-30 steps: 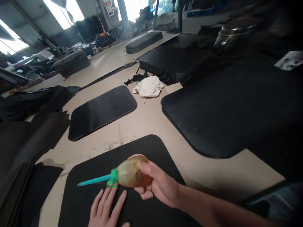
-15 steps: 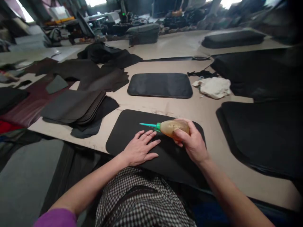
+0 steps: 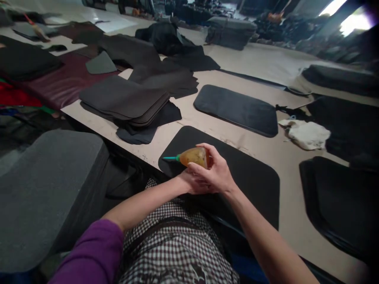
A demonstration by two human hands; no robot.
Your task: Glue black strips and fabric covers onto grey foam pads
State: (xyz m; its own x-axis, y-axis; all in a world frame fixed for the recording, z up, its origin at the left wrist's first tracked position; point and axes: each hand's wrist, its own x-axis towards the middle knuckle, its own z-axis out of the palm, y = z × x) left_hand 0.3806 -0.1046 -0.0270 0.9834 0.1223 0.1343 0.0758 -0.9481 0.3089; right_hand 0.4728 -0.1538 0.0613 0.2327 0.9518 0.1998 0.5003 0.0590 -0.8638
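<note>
A black rounded panel (image 3: pixel 248 173) lies at the table's front edge. My right hand (image 3: pixel 217 169) is wrapped round an amber squeeze bottle (image 3: pixel 194 157) with a green collar and a thin teal nozzle. The nozzle points left, over the panel's left corner. Beneath the bottle and partly behind my right hand is my left hand (image 3: pixel 194 183), low over the panel; its fingers are mostly hidden. Farther back lies another dark rounded panel (image 3: pixel 235 109).
A stack of dark brown pieces (image 3: pixel 124 98) sits at the left, near a grey block (image 3: pixel 50 189) beside the table. At the right are a crumpled white cloth (image 3: pixel 309 135) and stacked black panels (image 3: pixel 343 201).
The view has turned to the right-tilted side. My right hand and the bottle have moved left along the panel, now over my left hand, whose spread fingers were visible before.
</note>
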